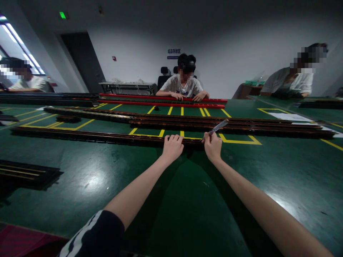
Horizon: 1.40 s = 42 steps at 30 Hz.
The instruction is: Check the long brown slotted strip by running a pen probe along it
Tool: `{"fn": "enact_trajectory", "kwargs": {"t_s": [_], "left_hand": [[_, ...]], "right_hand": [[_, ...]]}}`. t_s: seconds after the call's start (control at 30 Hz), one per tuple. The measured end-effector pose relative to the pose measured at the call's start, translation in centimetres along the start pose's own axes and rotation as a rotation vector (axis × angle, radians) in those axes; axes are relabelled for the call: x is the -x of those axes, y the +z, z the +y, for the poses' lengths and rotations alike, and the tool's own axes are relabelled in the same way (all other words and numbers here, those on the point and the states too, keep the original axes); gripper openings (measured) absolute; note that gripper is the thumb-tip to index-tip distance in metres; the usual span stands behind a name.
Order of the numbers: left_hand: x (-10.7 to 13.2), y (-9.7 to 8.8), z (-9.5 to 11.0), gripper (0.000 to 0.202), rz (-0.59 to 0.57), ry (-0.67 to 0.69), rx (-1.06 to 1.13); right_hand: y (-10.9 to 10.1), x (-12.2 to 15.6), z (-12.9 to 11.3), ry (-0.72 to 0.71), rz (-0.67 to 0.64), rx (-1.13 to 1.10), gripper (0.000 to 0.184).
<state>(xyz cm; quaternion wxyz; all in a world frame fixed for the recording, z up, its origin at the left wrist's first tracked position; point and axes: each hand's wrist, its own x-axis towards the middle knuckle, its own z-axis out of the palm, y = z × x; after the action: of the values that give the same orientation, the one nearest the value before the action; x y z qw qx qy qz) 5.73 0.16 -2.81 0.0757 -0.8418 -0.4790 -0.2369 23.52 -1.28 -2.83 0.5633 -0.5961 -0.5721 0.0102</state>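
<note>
Head: dark strip (pixel 107 137) under left hand (pixel 173 146)

left sleeve (pixel 103 235) | dark navy — white stripes (pixel 80 235) | hands (pixel 173 147) — bare

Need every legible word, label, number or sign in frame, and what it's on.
"成品存放区": wall sign, dark characters.
Blue strip just under it: too small to read.
Green lit sign, upper left: too small and blurred to make out.
Seated co-worker's shirt, center: blue print, partly hidden, unreadable.
White papers, right: nothing legible.
Tool in the right hand: nothing legible.
</note>
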Motion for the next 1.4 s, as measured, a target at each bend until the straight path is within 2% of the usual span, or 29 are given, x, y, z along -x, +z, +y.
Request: {"fn": "enact_trajectory", "kwargs": {"t_s": [0.27,0.73,1.13,1.4], "left_hand": [[0.02,-0.18,-0.02,0.035,-0.014,-0.008,0.001],[-0.13,-0.22,-0.01,0.034,-0.019,-0.009,0.006],[0.01,-0.46,0.14,0.037,-0.028,-0.004,0.000],[0.00,-0.46,0.30,0.040,-0.031,-0.005,-0.031]], "right_hand": [[0.04,-0.14,0.53,-0.021,-0.046,-0.004,0.046],[-0.06,-0.14,-0.12,-0.013,-0.019,-0.012,0.045],[0.02,-0.13,0.53,-0.020,-0.047,-0.010,0.046],[0.04,-0.02,0.04,-0.020,-0.059,-0.040,0.048]]}}
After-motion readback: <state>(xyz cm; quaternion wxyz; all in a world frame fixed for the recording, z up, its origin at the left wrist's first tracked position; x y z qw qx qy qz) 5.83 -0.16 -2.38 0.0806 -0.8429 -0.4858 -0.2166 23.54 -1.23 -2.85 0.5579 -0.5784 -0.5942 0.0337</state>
